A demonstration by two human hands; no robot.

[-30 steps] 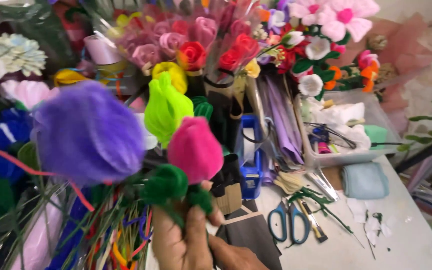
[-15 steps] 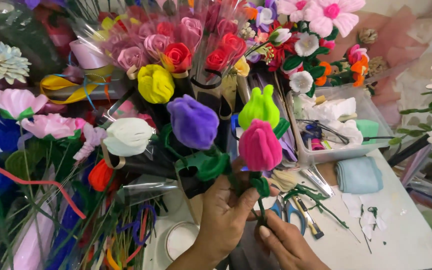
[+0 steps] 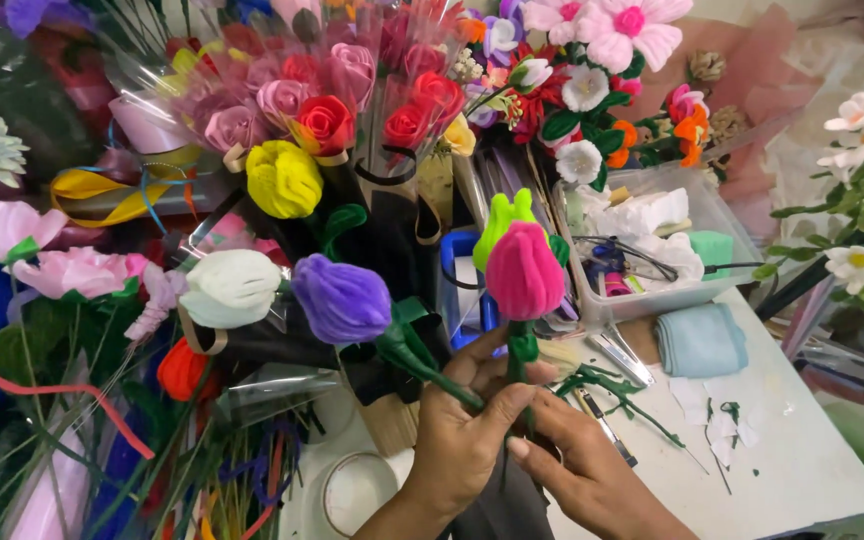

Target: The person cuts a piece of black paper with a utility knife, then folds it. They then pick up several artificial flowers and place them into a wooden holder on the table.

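Pink felt tulip (image 3: pixel 524 270), its stem gripped by both hands (image 3: pixel 512 440), stands amid crowding wrapped roses (image 3: pixel 332 110).

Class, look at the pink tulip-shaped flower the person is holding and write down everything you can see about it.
The pink fuzzy tulip-shaped flower has a closed, egg-shaped head that looks wound from chenille pipe cleaner, on a thin green fuzzy stem. It stands upright, centre frame, before a lime-green fuzzy flower. The left hand pinches the stem with its thumb, also gripping a purple fuzzy flower; the right hand touches the stem lower down.
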